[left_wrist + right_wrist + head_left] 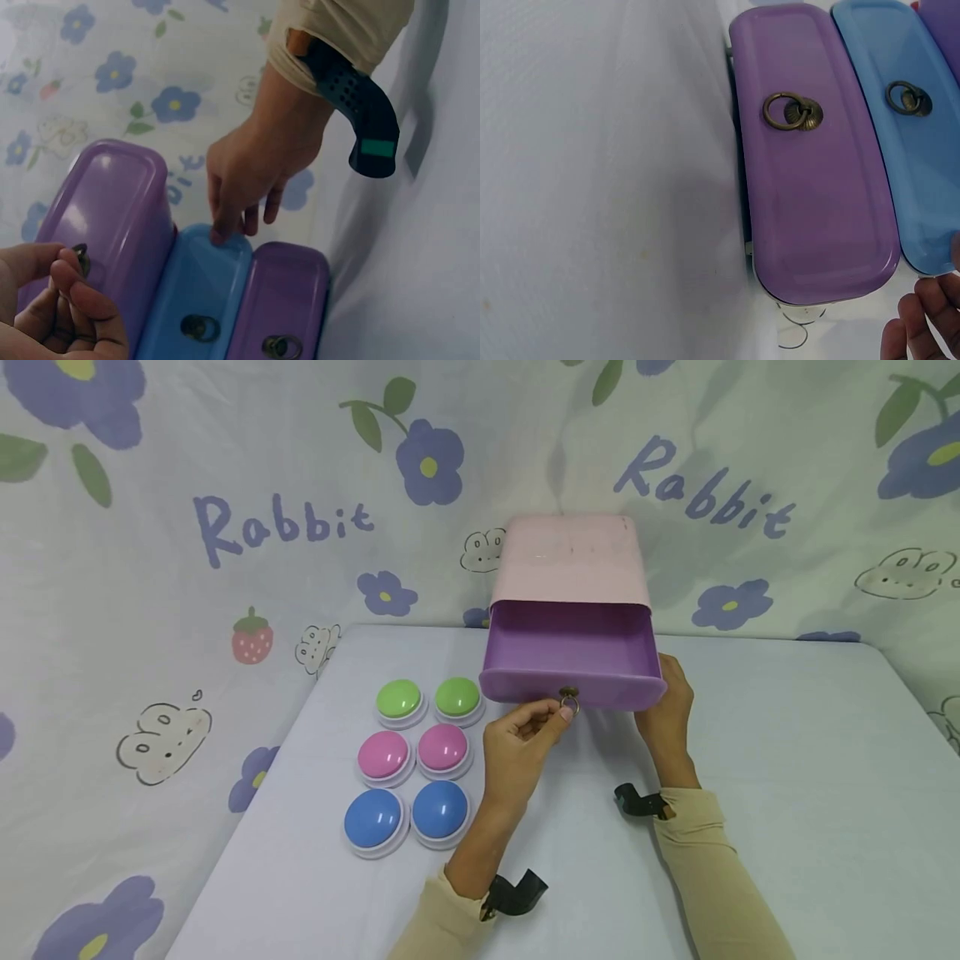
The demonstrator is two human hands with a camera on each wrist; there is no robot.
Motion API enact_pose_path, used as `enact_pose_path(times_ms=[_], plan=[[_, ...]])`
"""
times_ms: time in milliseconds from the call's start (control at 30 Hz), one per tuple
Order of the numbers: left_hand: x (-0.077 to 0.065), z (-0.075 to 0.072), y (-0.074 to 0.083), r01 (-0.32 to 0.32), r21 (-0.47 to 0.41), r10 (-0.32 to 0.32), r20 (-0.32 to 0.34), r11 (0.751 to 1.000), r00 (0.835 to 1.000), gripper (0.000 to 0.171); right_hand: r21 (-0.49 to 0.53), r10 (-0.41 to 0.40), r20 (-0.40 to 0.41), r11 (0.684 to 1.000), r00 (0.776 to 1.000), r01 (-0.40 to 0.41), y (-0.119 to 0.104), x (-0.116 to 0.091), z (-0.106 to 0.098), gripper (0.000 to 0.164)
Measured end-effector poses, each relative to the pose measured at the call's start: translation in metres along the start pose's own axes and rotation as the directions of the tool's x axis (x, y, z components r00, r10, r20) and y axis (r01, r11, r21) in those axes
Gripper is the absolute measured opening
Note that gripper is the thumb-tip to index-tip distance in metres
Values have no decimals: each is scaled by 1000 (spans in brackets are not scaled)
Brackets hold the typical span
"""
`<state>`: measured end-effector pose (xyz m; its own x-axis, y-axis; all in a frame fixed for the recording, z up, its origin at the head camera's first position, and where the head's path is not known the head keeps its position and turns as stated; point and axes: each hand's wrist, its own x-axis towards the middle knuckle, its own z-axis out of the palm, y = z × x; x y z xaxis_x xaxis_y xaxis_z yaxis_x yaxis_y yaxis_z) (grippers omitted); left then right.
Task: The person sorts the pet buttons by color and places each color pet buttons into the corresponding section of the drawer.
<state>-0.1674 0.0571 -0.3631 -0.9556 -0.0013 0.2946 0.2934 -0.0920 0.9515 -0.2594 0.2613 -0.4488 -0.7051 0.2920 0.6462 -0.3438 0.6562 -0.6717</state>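
Note:
A small drawer cabinet (pixel 573 556) with a pink top stands at the back of the table. Its top purple drawer (pixel 573 639) is pulled out, and the inside shows bare. My left hand (pixel 517 752) pinches the brass ring pull (pixel 570 700) on that drawer's front between thumb and fingers. Below it, the blue drawer (pixel 202 277) and the lower purple drawer (pixel 821 195) are closed, each with its own ring pull. My right hand (pixel 259 169) rests against the cabinet's right side, fingertips at the edge of the blue drawer; the head view hides those fingertips behind the cabinet.
Left of the cabinet, round push lights or buttons on white bases stand in pairs: green (pixel 398 698), pink (pixel 383 755) and blue (pixel 372 818). A patterned cloth (pixel 285 452) hangs behind the white table (pixel 795 793). Black cameras (pixel 517 893) sit on both wrists.

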Motion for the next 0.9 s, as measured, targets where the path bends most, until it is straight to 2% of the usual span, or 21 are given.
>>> enact_pose_path(times_ms=[133, 400, 567, 633, 700, 800, 900], plan=[[-2, -2, 2, -12, -2, 12, -5, 1000, 1000, 14, 16, -6, -5, 1000, 1000, 7, -2, 0, 2, 19], [-6, -7, 2, 4, -23, -4, -16, 1000, 1000, 16, 34, -36, -11, 999, 999, 36, -5, 0, 6, 22], [-6, -11, -16, 39, -62, -41, -19, 997, 999, 19, 89, -34, -30, 995, 999, 37, -7, 1, 9, 25], [-7, -16, -25, 60, -18, -60, -10, 998, 998, 23, 108, -23, -28, 994, 999, 26, -7, 1, 10, 26], [-10, -23, -28, 66, 62, -66, 4, 996, 998, 26, 101, -16, -14, 995, 1000, 17, -8, 0, 10, 25], [-17, -37, -29, 17, 188, -25, 41, 982, 999, 29, 79, -5, -2, 997, 1000, 5, -7, -2, 7, 24], [-26, -53, -24, -61, 256, 44, 72, 965, 996, 24, 60, 5, -19, 998, 1000, -4, -5, -3, -1, 23]])
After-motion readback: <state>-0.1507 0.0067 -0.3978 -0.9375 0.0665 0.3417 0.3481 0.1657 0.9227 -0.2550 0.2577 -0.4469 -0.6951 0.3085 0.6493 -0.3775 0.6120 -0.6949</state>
